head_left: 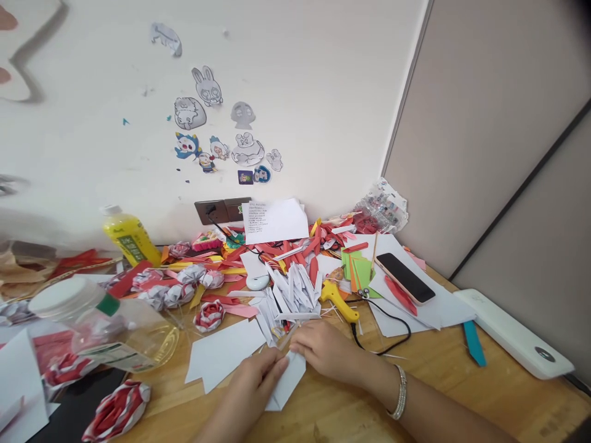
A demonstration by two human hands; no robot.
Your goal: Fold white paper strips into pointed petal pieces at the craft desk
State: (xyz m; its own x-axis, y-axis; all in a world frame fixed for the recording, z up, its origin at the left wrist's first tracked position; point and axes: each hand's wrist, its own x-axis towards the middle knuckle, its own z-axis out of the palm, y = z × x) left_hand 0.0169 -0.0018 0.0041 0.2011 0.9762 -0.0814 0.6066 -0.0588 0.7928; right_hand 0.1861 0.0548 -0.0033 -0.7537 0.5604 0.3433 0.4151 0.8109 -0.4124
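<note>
In the head view, a folded white paper (290, 383) is held low at centre, over the wooden table (429, 354) near its front edge. Its left edge is gripped by the left hand (252, 378), thumb laid along it; its upper end is pinched by the right hand (318, 347), fingers curled over. The two hands are kept close together, and neither is free. A silvery bracelet (399, 394) is worn on the right wrist.

Just beyond the hands, folded white strips (298, 289) are heaped, with red strips (318, 243) scattered behind. A yellow glue gun (340, 301) is laid right of the heap, its black cord (409, 335) looped toward the right. Loose white sheets (226, 354) are spread left of the hands; a red-and-white paper flower (210, 315) is placed behind them.

At right, a phone (406, 279) is set on white paper, near green paper (362, 271); a long white device (512, 332) is positioned farther right, beside a blue strip (473, 343). At left, a clear jar (111, 326) with a white lid and a yellow bottle (132, 240) are seen. Cartoon cutouts (248, 149) are stuck on the wall (323, 92).
</note>
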